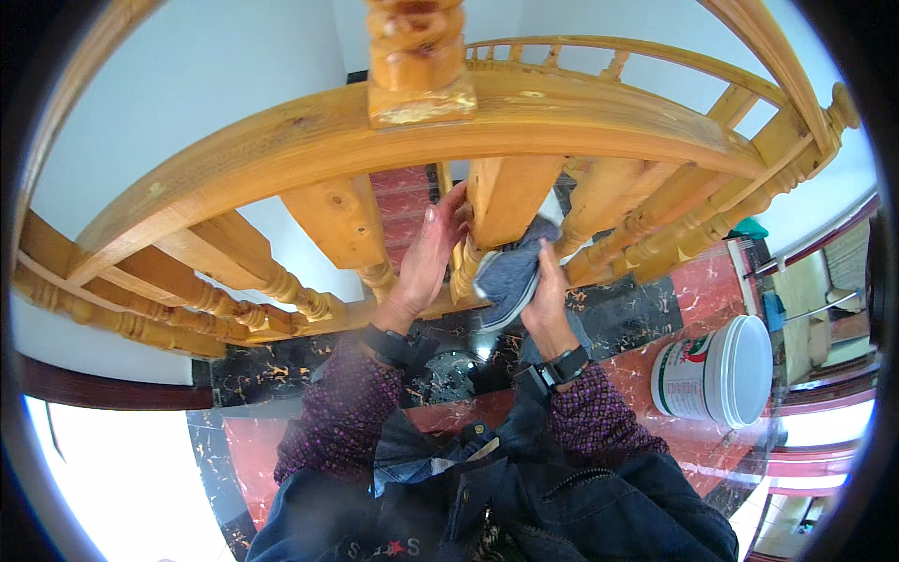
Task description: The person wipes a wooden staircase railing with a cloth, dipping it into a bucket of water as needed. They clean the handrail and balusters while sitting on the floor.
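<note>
Wooden baluster (516,193) with a square upper block stands before me, under the curved wooden rail (421,144). My right hand (550,298) presses a folded grey-blue cloth (509,274) with a pale edge against the lower end of that block. On the other side of the same baluster, my left hand (428,256) is raised with its fingers spread around the block's left edge. No object shows in the left hand, and its far fingertips are partly hidden by the wood.
More turned balusters (337,218) line both sides. A white plastic bucket (709,372) stands at the right on the red and black marble-patterned floor (628,309). Red steps (400,211) show beyond the railing. A wooden post (421,63) rises above the rail.
</note>
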Motion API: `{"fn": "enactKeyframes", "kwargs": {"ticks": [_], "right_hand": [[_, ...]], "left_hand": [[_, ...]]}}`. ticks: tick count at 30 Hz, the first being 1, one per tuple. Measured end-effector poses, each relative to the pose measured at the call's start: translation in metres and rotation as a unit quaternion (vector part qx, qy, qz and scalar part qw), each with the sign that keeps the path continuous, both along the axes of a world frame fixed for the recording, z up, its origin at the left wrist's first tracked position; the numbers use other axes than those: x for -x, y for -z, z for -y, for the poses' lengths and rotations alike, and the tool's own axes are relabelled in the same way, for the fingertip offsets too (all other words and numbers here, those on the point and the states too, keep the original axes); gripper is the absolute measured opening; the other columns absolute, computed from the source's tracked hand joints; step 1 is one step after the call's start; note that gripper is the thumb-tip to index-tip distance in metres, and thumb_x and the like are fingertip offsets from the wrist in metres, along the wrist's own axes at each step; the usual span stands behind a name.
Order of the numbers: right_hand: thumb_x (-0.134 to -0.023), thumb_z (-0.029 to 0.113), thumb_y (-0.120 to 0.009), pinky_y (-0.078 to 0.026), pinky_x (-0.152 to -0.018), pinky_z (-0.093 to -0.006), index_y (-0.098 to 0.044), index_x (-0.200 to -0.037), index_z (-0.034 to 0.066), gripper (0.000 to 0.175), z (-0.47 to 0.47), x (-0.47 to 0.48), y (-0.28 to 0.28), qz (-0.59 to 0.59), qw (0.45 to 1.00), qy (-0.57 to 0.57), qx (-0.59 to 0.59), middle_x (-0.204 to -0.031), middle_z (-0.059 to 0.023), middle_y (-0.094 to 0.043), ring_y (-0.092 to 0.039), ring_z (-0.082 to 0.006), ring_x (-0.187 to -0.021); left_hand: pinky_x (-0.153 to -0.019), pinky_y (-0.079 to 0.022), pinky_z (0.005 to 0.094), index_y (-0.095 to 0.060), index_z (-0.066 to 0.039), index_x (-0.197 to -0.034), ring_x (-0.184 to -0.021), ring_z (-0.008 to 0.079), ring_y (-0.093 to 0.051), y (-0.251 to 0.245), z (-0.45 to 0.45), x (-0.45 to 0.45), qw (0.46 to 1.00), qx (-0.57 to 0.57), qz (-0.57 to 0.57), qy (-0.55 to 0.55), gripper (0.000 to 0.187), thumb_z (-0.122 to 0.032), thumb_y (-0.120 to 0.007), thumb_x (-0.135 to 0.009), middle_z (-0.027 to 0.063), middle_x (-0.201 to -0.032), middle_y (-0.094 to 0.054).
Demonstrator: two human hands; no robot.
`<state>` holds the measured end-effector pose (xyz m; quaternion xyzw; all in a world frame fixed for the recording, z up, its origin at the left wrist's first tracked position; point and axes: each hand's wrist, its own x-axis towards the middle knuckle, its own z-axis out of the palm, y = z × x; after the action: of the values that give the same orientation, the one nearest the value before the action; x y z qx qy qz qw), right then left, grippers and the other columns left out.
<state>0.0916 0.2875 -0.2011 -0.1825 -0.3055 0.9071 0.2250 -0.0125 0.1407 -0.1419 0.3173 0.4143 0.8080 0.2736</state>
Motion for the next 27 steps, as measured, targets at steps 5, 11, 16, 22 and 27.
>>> {"fn": "enactKeyframes", "kwargs": {"ticks": [5, 11, 16, 22, 27], "right_hand": [[-0.095, 0.019, -0.046, -0.040, -0.094, -0.0311, -0.048, -0.119, 0.0005, 0.031, 0.033, 0.015, 0.013, 0.079, 0.918, 0.162, -0.354, -0.107, -0.0080, -0.056, -0.055, -0.0197, -0.100], [-0.074, -0.003, -0.060, -0.047, -0.087, -0.0311, -0.050, -0.120, -0.0013, 0.047, 0.060, -0.013, 0.048, 0.208, 0.954, -0.031, -0.215, -0.109, -0.0103, -0.060, -0.059, -0.0208, -0.099], [-0.076, -0.008, -0.056, -0.045, -0.092, -0.0356, -0.053, -0.116, 0.0009, 0.041, 0.028, -0.032, -0.006, 0.116, 0.975, -0.107, -0.157, -0.109, -0.0082, -0.061, -0.058, -0.0209, -0.102], [-0.074, -0.008, -0.063, -0.041, -0.097, -0.0364, -0.049, -0.126, 0.0029, 0.055, 0.011, -0.040, -0.050, 0.051, 0.962, -0.136, -0.230, -0.117, -0.0069, -0.059, -0.054, -0.0203, -0.110], [-0.069, -0.001, -0.076, -0.042, -0.095, -0.0312, -0.047, -0.129, 0.0011, 0.066, -0.002, -0.037, -0.085, 0.035, 0.847, -0.259, -0.463, -0.116, -0.0049, -0.059, -0.053, -0.0144, -0.109]], "left_hand": [[-0.107, -0.029, 0.0401, -0.031, -0.003, -0.141, -0.130, 0.0250, -0.038, 0.048, 0.022, -0.019, 0.987, 0.057, -0.015, -0.149, 0.065, -0.052, -0.032, -0.097, 0.0144, -0.141, -0.038], [-0.093, -0.043, 0.0319, -0.049, -0.001, -0.122, -0.101, 0.0183, -0.057, 0.110, 0.043, -0.044, 0.982, 0.127, 0.081, -0.109, 0.036, -0.029, -0.041, -0.100, 0.0110, -0.112, -0.059], [-0.073, -0.047, 0.0249, -0.057, -0.003, -0.098, -0.079, 0.0104, -0.058, 0.113, 0.032, -0.030, 0.981, 0.144, 0.114, -0.069, 0.022, -0.022, -0.045, -0.098, 0.0040, -0.089, -0.063], [-0.060, -0.048, 0.0267, -0.062, -0.001, -0.093, -0.063, 0.0132, -0.061, 0.124, -0.001, -0.059, 0.951, 0.273, 0.025, 0.140, 0.018, -0.016, -0.053, -0.087, 0.0084, -0.078, -0.066], [-0.081, -0.049, 0.0302, -0.062, -0.004, -0.107, -0.087, 0.0216, -0.065, 0.137, -0.015, -0.081, 0.895, 0.283, -0.278, -0.202, 0.027, -0.017, -0.060, -0.083, 0.0147, -0.099, -0.066]]}}
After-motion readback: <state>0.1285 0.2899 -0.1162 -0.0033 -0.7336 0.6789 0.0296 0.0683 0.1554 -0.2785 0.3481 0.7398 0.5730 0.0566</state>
